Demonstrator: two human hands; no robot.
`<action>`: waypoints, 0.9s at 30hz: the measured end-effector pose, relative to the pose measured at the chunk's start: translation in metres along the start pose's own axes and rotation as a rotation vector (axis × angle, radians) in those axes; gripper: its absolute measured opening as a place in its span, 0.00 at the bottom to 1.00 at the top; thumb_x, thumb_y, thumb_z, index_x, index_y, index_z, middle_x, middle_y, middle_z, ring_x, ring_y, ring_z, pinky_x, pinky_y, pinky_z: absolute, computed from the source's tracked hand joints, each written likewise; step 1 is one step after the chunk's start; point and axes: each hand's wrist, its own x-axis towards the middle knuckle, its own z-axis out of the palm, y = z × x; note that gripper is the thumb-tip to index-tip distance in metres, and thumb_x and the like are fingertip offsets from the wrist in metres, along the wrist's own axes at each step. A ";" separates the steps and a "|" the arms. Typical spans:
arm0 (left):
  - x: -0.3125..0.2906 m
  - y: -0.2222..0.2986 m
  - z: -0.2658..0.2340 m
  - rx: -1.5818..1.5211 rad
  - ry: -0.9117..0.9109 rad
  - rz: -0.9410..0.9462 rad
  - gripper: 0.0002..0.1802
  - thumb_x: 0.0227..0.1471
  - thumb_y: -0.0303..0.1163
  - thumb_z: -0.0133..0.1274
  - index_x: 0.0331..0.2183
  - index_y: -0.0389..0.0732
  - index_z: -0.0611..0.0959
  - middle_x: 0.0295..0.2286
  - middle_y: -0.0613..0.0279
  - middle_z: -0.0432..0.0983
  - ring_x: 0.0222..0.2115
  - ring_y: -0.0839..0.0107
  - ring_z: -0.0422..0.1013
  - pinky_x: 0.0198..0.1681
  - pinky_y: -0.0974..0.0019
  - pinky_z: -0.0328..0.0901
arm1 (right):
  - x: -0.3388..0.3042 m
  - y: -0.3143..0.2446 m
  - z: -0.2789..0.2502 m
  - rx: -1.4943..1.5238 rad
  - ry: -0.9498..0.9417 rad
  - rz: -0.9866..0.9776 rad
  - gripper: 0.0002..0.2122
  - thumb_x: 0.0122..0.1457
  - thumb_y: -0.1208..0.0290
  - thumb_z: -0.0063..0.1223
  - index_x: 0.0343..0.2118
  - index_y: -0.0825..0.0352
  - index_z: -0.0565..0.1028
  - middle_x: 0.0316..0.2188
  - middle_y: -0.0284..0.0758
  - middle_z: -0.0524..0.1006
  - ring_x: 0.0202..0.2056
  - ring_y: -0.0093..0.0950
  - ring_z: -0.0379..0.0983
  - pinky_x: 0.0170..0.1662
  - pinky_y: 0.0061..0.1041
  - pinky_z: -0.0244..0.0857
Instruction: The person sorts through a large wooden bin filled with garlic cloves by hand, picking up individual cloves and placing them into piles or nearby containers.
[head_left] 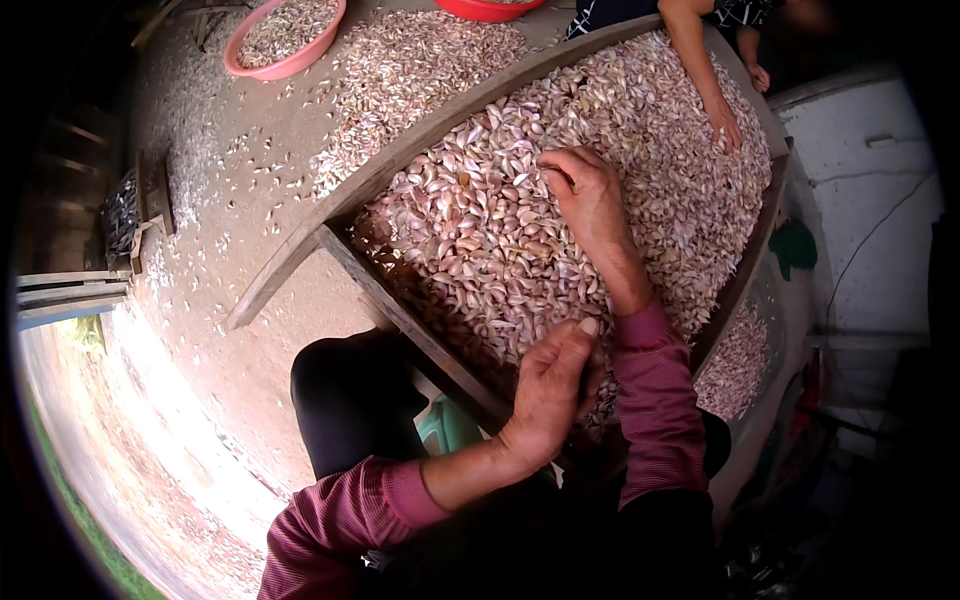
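Note:
A wooden tray-like box is heaped with pinkish-white garlic cloves (490, 215). Over the middle of the heap, my right hand (588, 190) is closed, its fingers curled and thumb drawn in; whatever it may hold is hidden. My left hand (550, 390) is closed too, above the near end of the box, its thumb pressed against the bent fingers. I cannot make out anything between them. My right forearm reaches across the heap, with the left hand just beside its sleeve.
The box's wooden rim (400, 325) runs before my knee. At the far right another person's hand (725, 125) touches the cloves. On the floor lie more loose cloves (420, 65), a pink basin (285, 65) of cloves and a red basin (490, 8). A white cabinet (860, 180) stands at the right.

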 end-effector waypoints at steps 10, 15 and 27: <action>-0.002 -0.001 -0.002 0.012 -0.030 0.015 0.18 0.62 0.46 0.46 0.27 0.43 0.72 0.16 0.68 0.65 0.13 0.79 0.59 0.14 0.77 0.52 | 0.008 -0.006 0.002 -0.063 -0.085 0.049 0.06 0.53 0.73 0.59 0.34 0.64 0.78 0.34 0.38 0.76 0.33 0.39 0.74 0.38 0.35 0.68; -0.002 0.003 0.001 0.025 -0.021 -0.011 0.18 0.62 0.46 0.45 0.27 0.44 0.72 0.16 0.67 0.65 0.13 0.79 0.59 0.14 0.76 0.52 | 0.030 -0.005 0.013 -0.192 -0.049 -0.034 0.10 0.54 0.76 0.57 0.39 0.63 0.78 0.33 0.38 0.76 0.35 0.38 0.75 0.38 0.33 0.68; 0.008 0.004 -0.005 -0.075 0.065 0.098 0.24 0.65 0.52 0.35 0.34 0.42 0.75 0.17 0.65 0.67 0.12 0.76 0.59 0.15 0.74 0.54 | -0.017 -0.034 -0.058 0.469 -0.027 0.190 0.09 0.53 0.78 0.60 0.38 0.66 0.81 0.33 0.32 0.81 0.36 0.20 0.76 0.39 0.19 0.69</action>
